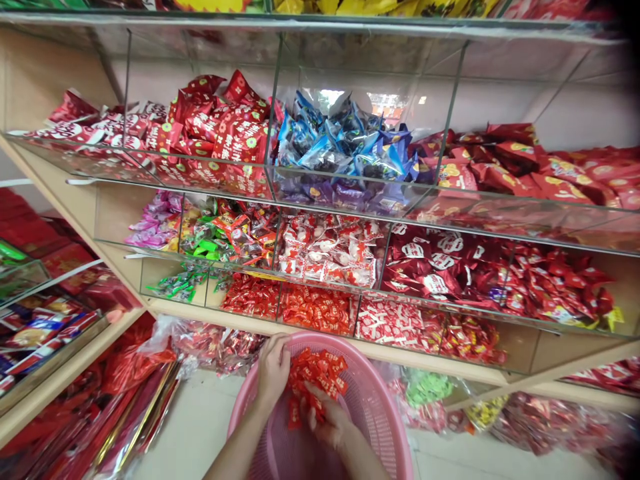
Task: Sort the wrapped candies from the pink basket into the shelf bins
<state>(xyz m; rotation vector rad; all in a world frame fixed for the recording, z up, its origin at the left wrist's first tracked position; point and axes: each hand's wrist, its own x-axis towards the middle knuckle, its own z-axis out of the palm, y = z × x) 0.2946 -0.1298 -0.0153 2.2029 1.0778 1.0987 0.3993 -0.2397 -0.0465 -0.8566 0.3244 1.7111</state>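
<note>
A round pink plastic basket stands below the shelves, with small red-wrapped candies heaped in its far side. My left hand is closed over the basket's far left rim. Inside the basket, my right hand has its fingers curled around some of the red candies; the exact number in it is hidden. Just beyond the basket, the lowest shelf row holds matching red candies behind a clear front panel.
Glass-fronted compartments hold red-and-white candies, blue packets and dark red packets. A wooden shelf edge runs just past the basket. Plastic bags of candy lie on the floor at right. Another shelf angles in at left.
</note>
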